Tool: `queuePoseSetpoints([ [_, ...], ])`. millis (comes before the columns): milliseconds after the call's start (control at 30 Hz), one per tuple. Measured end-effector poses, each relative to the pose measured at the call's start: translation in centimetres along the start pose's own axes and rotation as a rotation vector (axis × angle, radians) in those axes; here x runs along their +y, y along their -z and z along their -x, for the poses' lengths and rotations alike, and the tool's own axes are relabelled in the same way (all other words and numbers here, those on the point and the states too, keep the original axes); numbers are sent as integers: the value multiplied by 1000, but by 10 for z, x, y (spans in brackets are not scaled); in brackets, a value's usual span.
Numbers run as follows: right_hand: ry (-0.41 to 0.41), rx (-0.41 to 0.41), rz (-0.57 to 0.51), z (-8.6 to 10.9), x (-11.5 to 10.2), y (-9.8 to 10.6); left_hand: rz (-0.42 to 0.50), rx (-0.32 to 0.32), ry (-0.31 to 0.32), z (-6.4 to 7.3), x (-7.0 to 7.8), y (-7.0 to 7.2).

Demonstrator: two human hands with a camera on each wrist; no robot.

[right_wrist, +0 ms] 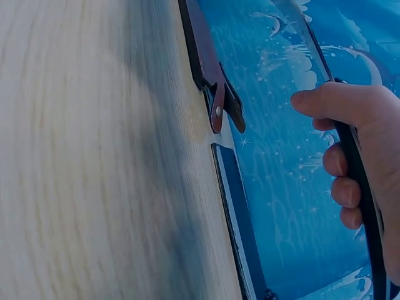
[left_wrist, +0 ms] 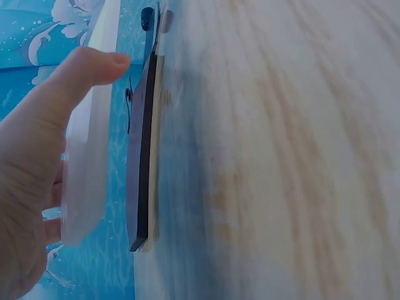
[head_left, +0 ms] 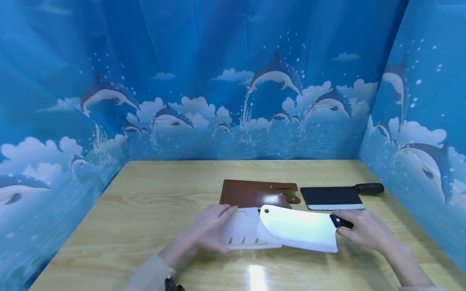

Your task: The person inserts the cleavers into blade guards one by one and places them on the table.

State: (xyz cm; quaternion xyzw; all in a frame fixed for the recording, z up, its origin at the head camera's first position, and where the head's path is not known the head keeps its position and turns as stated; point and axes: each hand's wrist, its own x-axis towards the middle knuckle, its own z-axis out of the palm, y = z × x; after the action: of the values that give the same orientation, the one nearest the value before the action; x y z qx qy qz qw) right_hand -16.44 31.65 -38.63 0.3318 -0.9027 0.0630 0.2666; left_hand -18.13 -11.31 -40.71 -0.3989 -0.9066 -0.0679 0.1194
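My left hand [head_left: 209, 228] grips a whitish translucent plastic blade cover [head_left: 242, 229] by its left end, thumb on the near side. Small pointed slots run along the cover's lower edge. A cleaver with a broad shiny blade [head_left: 303, 227] is in my right hand [head_left: 369, 231], whose fingers curl round its black handle [right_wrist: 359, 181]. The blade points left, and its end, which has a small hole near the top corner, overlaps the cover's right end in the head view. Both are held up above the table, as the wrist views show.
A brown leather sheath [head_left: 251, 194] with snap straps lies on the wooden table [head_left: 160, 190] just behind the cover. To its right lies a second cleaver [head_left: 329, 197] with a dark blade and black handle. Blue dolphin-print curtains [head_left: 204, 52] stand behind and at both sides.
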Motion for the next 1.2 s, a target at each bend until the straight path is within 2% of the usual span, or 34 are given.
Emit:
queuePoseSetpoints([
  [200,57,38,-26,-2,-2,2,-20,-2,-52,4,-1,4],
  [400,86,24,-56,-1,-2,2,-46,6,-102,5,0,7],
  [733,142,18,-97,-9,-3,4,-11,-61,-143,2,-2,12],
  [833,140,-4,-80,-8,-5,2,-7,-71,-133,2,-3,12],
  [967,110,-79,-141,-1,-10,-1,-73,-76,-74,6,1,8],
  [1067,84,-115,-203,4,-14,-1,-134,-37,-25,13,6,3],
  [1200,82,-113,-185,6,-20,1,-140,50,0,20,8,0],
])
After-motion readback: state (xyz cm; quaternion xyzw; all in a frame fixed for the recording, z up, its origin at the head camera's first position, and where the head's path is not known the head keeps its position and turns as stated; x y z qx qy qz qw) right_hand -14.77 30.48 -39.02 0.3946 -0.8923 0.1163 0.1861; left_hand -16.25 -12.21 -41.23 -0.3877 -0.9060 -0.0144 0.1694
